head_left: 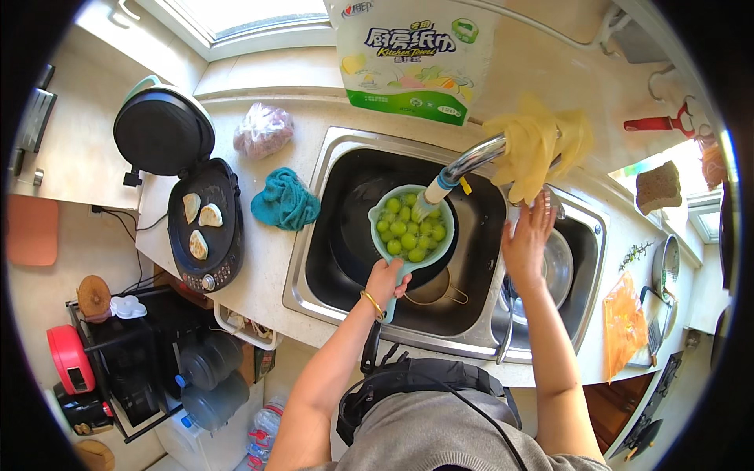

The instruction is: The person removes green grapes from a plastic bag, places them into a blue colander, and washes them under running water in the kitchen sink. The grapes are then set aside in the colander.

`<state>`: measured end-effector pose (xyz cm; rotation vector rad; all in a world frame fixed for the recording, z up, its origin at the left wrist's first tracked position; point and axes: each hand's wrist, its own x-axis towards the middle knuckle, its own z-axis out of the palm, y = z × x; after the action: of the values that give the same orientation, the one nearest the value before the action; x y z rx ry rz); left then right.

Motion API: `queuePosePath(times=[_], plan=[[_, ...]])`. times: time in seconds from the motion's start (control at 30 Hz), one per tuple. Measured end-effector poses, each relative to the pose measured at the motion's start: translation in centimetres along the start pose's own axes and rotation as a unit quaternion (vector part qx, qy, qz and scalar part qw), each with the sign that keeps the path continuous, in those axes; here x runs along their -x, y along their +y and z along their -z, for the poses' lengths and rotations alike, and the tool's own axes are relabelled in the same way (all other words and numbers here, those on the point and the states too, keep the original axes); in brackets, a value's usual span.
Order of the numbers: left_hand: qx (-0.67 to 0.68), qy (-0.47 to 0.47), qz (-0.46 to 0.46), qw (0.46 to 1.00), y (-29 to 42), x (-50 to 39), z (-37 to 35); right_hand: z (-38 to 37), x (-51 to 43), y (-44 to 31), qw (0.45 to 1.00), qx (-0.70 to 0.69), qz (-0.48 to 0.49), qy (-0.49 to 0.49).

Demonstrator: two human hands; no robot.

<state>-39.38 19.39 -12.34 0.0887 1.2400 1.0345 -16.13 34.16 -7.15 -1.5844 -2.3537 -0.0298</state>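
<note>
My left hand (389, 284) is closed around the handle of a light-blue plastic ladle-like scoop (375, 219). Green grapes (408, 240) fill the scoop, and water from the faucet (475, 158) runs onto them. Beneath it a black pan (347, 247) lies in the larger basin of the steel double sink (312, 277). My right hand (530, 235) is raised by the faucet base, fingers stretched out, just below yellow rubber gloves (524, 159) draped over the faucet. Whether its fingertips touch the faucet lever is hidden. A clear bowl (558, 265) sits in the smaller basin.
Left of the sink are a teal cloth (285, 200), a bagged item (263, 130) and an open electric griddle (206, 235) holding three dumplings (210, 216). A kitchen-towel pack (412, 59) hangs behind. An orange plastic bag (624, 324) and a grater (654, 318) lie right.
</note>
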Motion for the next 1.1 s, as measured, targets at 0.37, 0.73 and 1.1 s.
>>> queuePosePath(times=[0.37, 0.73, 1.1], plan=[[0.004, 0.02, -0.013, 1.0, -1.1, 3.2, 0.5, -0.5, 5.1, -3.2, 0.982, -0.168, 0.046, -0.073], [-0.016, 0.055, -0.037, 0.998, -2.1, 5.2, 0.0, -5.4, 3.7, -17.6, 0.936, -0.309, 0.093, -0.14], [-0.12, 0.095, -0.099, 0.983, -0.8, 5.3, 2.2, -5.1, 3.6, -18.2, 0.942, -0.322, 0.063, -0.065]])
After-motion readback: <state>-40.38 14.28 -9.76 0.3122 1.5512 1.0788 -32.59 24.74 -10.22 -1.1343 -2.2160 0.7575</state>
